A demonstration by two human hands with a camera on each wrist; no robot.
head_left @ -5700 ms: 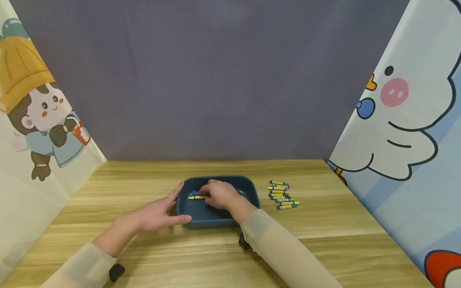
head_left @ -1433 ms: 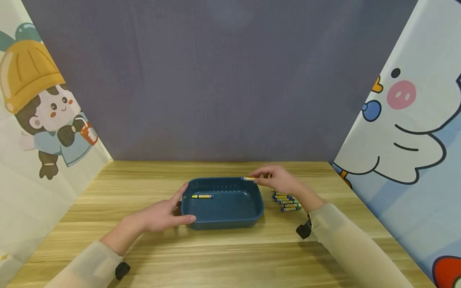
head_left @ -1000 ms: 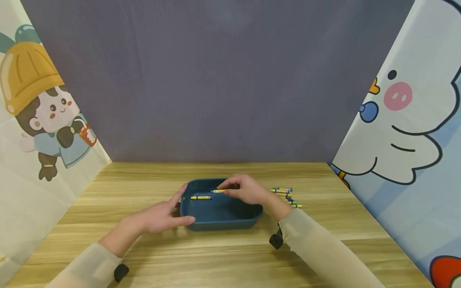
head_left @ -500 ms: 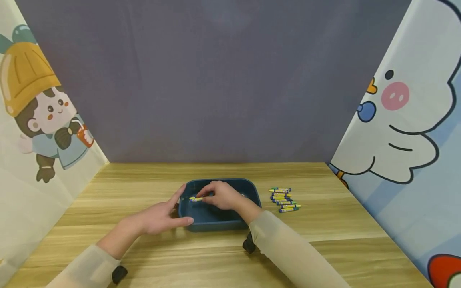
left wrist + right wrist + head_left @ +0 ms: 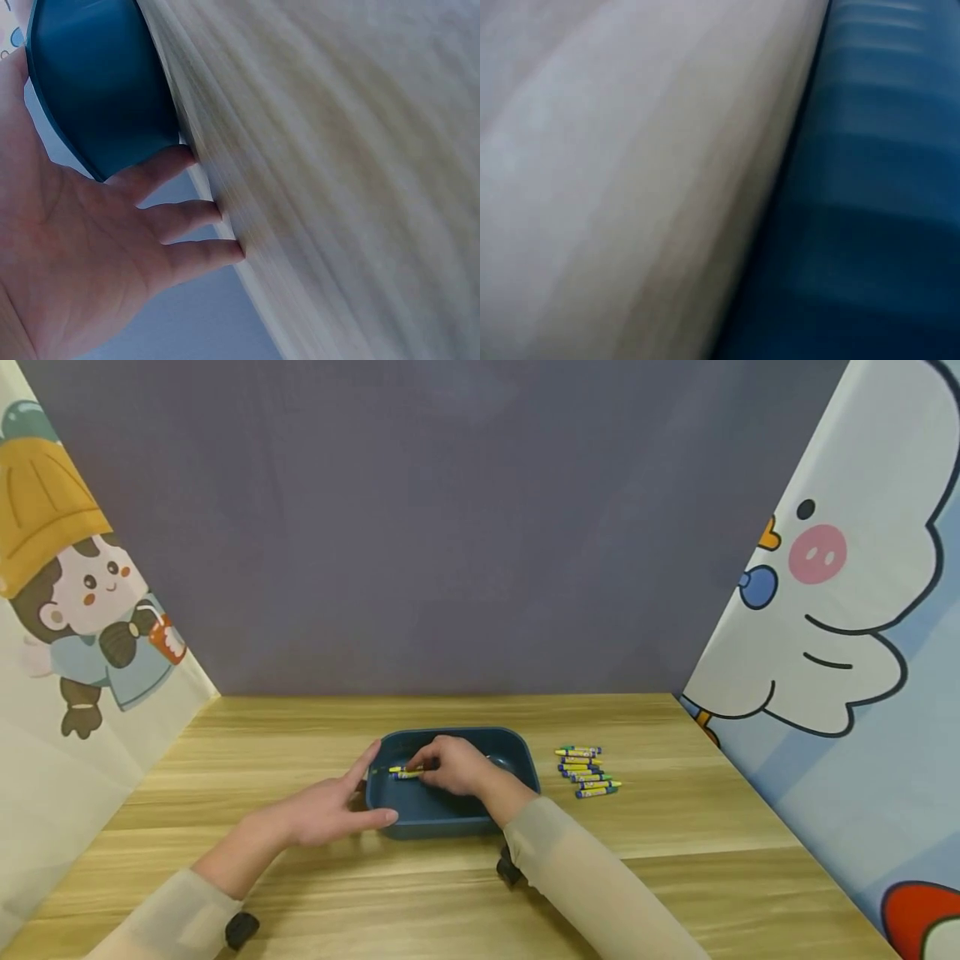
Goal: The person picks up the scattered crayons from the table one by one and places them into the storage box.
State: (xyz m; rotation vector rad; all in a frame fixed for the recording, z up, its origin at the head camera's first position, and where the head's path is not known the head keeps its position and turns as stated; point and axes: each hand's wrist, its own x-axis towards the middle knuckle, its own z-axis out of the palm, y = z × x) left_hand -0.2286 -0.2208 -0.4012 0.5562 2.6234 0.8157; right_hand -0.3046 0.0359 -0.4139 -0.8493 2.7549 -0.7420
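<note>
A dark blue plastic box (image 5: 461,828) stands on the wooden table. My left hand (image 5: 318,812) spreads along its left end, the thumb on the front rim and the index finger at the back corner. In the left wrist view, the other fingertips touch the tabletop beside the box's wall (image 5: 105,82). Inside the box, my right hand (image 5: 461,766) pinches a yellow crayon (image 5: 407,775) with its blue end to the left. Just behind it lies another crayon (image 5: 395,769), partly hidden by the fingers. The right wrist view is blurred and shows the box's side (image 5: 877,195).
To the right of the box, several yellow-wrapped crayons (image 5: 581,765) lie in a loose stack on the table (image 5: 675,827). A grey panel (image 5: 465,543) rises behind the table. Cartoon-printed panels (image 5: 847,610) stand at both sides.
My right hand has carried a crayon from the right into the box and lowered it alongside the one lying there. The left hand has kept its place on the box.
</note>
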